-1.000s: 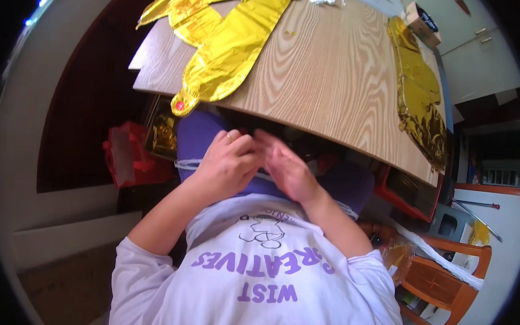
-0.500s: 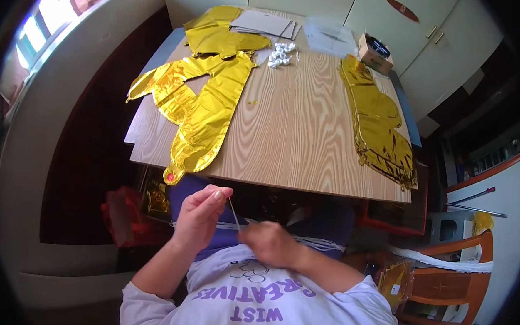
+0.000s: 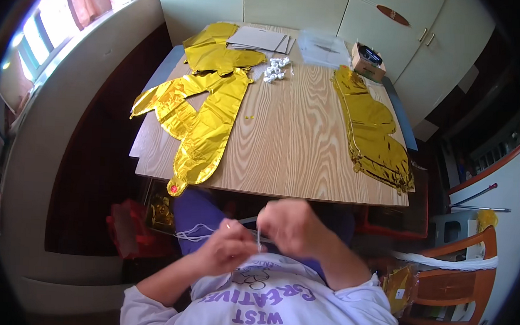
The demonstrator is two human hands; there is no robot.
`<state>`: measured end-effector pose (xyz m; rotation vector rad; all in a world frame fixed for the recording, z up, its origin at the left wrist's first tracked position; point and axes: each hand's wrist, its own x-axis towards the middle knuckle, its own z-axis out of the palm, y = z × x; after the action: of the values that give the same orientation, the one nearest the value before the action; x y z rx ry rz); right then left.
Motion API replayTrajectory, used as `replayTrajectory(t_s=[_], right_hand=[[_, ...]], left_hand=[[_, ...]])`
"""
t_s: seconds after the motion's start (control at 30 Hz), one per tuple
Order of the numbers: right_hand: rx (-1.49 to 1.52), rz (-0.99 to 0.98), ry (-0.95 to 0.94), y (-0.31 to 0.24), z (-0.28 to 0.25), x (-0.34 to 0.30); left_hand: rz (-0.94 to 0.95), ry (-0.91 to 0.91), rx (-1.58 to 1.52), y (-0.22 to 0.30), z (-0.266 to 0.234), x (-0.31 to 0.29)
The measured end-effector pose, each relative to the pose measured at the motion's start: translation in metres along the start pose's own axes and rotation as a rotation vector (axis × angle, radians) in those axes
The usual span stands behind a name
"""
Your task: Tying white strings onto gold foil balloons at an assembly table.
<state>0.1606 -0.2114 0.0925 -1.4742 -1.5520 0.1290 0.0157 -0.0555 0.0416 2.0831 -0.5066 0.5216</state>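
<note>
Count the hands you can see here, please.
2: the left hand and the blurred right hand, both over the lap, with a thin white string showing between them. No others are visible.

- left hand point(image 3: 229, 247) and right hand point(image 3: 292, 226), kinda blurry, pinching a thin white string point(image 3: 259, 238)
- flat gold foil piece point(image 3: 213, 139) overhangs the pale wood-grain table point(image 3: 299, 147)
- folded gold foil stack point(image 3: 372, 122) sits off to its right

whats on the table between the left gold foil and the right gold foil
In the head view, mostly wood-grain tabletop, plus a cluster of small white pieces toward the far end and tiny gold specks near the left gold foil.
</note>
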Motion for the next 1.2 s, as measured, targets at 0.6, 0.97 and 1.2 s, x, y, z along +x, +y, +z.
replayTrajectory(t_s=[0.6, 0.97, 1.2], right_hand=[[-0.235, 0.045, 0.092, -0.006, -0.018, 0.013], [-0.237, -0.232, 0.193, 0.011, -0.013, 0.030], [0.188, -0.053, -0.233, 0.006, 0.017, 0.003]], left_hand=[[-0.213, 0.263, 0.296, -0.013, -0.036, 0.017], [0.009, -0.092, -0.002, 0.006, -0.043, 0.044], [-0.205, 0.345, 0.233, -0.014, -0.030, 0.021]])
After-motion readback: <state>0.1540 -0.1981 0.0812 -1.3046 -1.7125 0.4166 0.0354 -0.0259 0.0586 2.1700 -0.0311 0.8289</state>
